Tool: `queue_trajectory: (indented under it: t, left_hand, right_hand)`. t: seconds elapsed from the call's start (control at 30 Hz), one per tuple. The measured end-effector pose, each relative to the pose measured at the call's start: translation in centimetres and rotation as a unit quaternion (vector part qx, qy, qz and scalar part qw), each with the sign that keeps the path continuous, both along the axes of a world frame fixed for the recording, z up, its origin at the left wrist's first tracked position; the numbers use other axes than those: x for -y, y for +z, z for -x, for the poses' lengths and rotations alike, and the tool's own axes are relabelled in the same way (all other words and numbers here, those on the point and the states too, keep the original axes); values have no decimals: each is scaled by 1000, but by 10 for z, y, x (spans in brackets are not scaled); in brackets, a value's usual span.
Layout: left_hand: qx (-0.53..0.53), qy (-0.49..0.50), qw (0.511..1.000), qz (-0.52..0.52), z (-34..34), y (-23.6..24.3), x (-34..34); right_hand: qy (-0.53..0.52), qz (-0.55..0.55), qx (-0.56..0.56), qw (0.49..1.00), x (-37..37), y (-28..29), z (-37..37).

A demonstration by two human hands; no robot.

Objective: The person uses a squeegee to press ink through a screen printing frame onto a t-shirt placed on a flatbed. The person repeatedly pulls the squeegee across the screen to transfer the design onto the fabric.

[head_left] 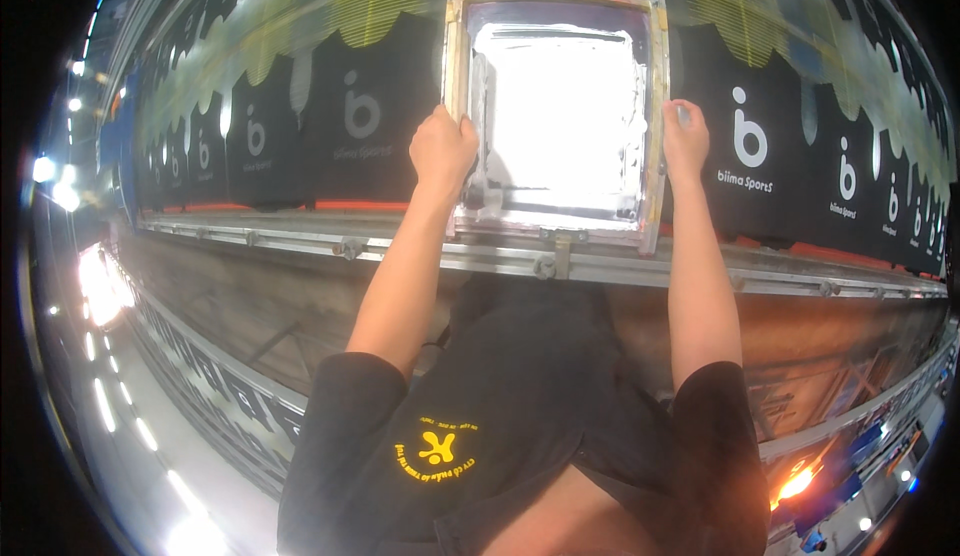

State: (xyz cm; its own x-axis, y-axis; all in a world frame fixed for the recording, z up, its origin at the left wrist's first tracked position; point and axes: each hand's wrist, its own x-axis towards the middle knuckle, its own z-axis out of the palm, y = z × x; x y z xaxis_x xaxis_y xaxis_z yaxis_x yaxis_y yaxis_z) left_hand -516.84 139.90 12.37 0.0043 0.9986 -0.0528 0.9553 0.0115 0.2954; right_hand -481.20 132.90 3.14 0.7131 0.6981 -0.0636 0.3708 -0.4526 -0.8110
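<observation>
A frame [456, 56] lies across the table's near metal rail [390, 252], white ink [565, 121] spread inside it. The left hand [443, 151] closes around its left bar; the right hand [686, 141] curls against its right bar, fingertips partly hidden. Black cloth pieces [808, 146] with white prints lie left and right.

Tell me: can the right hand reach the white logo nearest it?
Likely yes: nothing visible separates the right hand from the white logo, though it would first have to release the frame.
</observation>
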Motion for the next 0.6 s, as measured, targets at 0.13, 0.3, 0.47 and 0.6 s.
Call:
queue_trajectory:
  t: [0.13,0.3,0.47,0.6]
  left_hand:
    - [-55,-15,998,6,-12,-15,-22]
    - [-42,-55,998,-3,-31,-26,-43]
    - [-38,-114,993,-2,-36,-27,-60]
    - [-22,-226,973,41,-33,-10,-65]
  right_hand:
    - [-6,7,8,1000,1,-2,4]
    - [-26,60,26,998,-2,12,10]
    - [-32,90,40,995,-4,10,11]
    - [-33,76,44,996,-2,9,12]
